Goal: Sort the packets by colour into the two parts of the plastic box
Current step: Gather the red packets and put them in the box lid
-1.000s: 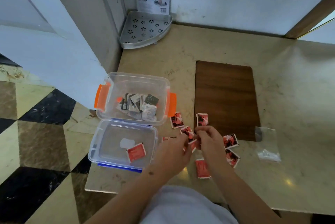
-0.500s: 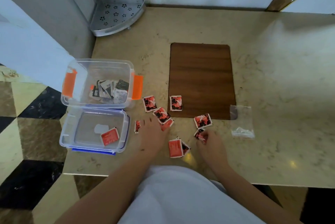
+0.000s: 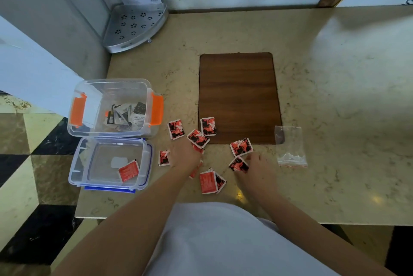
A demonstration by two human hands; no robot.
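The clear tub [image 3: 111, 88] with orange latches stands at the table's left edge and holds several black-and-white packets [image 3: 128, 115]. In front of it lies the clear blue-rimmed lid [image 3: 89, 164] with one red packet [image 3: 129, 170] in it. Several red packets [image 3: 175, 129] are scattered on the table to the right of the box. My left hand [image 3: 186, 155] rests palm down over some of them, its fingers hidden. My right hand [image 3: 257, 164] pinches the edge of one red packet [image 3: 238, 164].
A dark wooden board [image 3: 239, 97] lies behind the packets. A small clear zip bag [image 3: 290, 148] sits right of my right hand. A white perforated corner shelf [image 3: 134, 27] stands at the back left. The tiled floor drops away left of the box.
A second ago both hands met over one packet in the middle. They have since moved apart, the left toward the box side and the right toward the packets on the right.
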